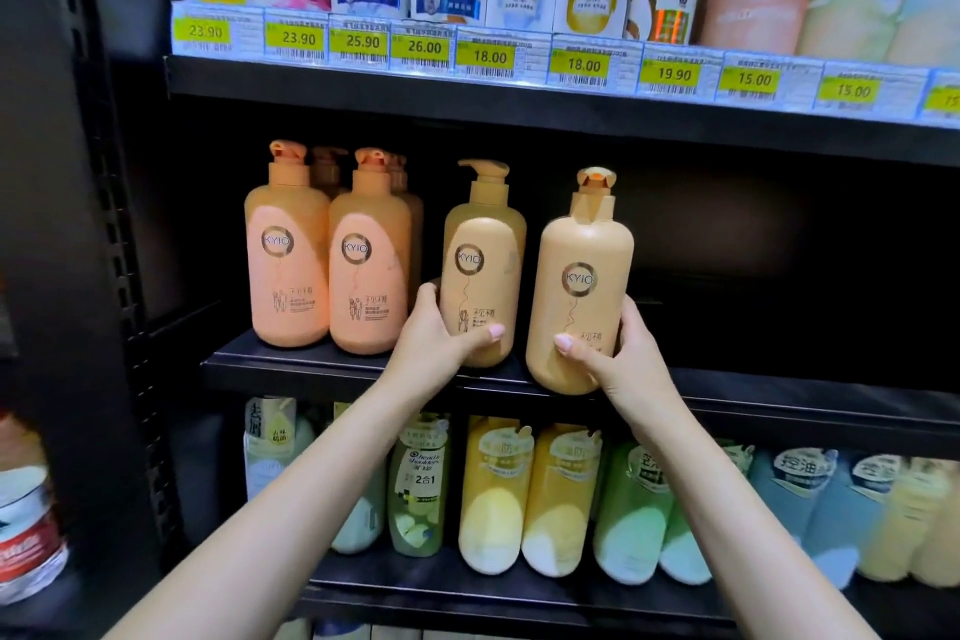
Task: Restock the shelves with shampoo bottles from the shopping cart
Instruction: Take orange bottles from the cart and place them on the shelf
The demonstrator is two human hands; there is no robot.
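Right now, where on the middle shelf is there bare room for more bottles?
The middle shelf is bare right of the yellow bottle in the right hand. Left is crowded: the left hand holds another yellow bottle against the orange bottles.

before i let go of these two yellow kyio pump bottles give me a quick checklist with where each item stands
1. Left hand grips its yellow KYIO pump bottle: ok.
2. Right hand grips the other yellow pump bottle: ok.
3. Both upright, labels facing out: ok.
4. Right bottle's base fully on the black middle shelf: not ok, it overlaps the front edge.
5. Free space to its right: ok.
6. Gap from the two orange KYIO bottles: ok.
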